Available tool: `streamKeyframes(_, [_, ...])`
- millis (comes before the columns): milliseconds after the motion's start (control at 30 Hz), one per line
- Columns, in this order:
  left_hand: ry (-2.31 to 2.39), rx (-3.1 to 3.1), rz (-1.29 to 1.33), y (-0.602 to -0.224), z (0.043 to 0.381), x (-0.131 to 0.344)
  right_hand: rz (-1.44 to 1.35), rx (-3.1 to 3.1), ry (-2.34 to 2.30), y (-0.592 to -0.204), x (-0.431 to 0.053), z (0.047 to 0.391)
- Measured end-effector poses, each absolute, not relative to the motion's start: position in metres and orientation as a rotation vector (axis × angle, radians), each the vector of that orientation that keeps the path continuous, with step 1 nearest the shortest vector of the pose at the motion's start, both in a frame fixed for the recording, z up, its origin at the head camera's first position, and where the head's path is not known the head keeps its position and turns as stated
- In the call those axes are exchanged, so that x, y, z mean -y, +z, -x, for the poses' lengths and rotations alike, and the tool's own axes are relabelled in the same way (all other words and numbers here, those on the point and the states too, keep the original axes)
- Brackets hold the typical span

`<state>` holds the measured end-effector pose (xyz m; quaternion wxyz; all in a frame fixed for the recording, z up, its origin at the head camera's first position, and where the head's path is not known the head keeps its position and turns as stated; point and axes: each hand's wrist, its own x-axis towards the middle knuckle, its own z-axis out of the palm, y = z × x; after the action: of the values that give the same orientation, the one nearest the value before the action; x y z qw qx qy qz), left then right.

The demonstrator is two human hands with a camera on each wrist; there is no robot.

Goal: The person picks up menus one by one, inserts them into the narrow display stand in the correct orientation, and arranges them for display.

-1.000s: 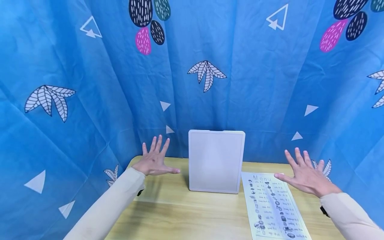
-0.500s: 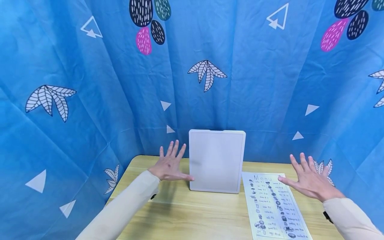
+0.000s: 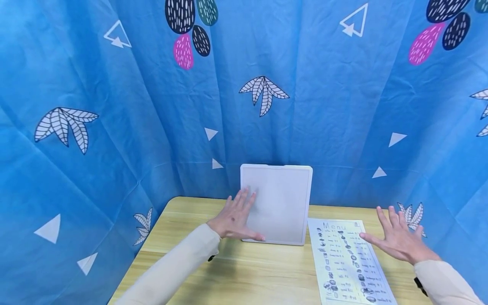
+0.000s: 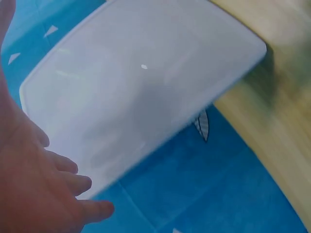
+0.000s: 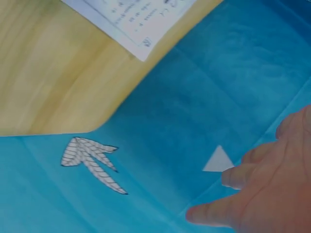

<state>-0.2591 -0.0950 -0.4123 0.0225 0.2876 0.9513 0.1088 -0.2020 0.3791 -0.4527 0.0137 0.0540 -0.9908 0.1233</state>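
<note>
A white rectangular board (image 3: 284,199) with a raised rim stands upright at the back of the table. My left hand (image 3: 234,220), fingers spread and straight, overlaps the board's lower left part in the head view; its thumb points right along the lower edge. In the left wrist view the board (image 4: 146,73) fills much of the picture, a soft shadow on its face. To the right, my right hand (image 3: 402,239) is spread wide beside a handwritten paper sheet headed "Menu" (image 3: 352,262), holding nothing. The right wrist view shows that hand (image 5: 272,184) against blue cloth.
The light wooden table (image 3: 263,271) has a rounded back left corner. Blue patterned curtain (image 3: 328,127) hangs close behind it and on both sides. A corner of the menu sheet (image 5: 131,29) lies near the table edge in the right wrist view.
My left hand has moved right and slightly down, from beside the board to in front of it. My right hand has drifted a little right and down. The board and sheet stay in place.
</note>
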Motion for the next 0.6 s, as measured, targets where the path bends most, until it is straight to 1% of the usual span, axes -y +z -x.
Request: streamKeyframes(600, [0.380,-2.874,-1.004,-0.444,0.249,0.049,-0.124,3.124,0.557,-0.497,-0.395,0.201])
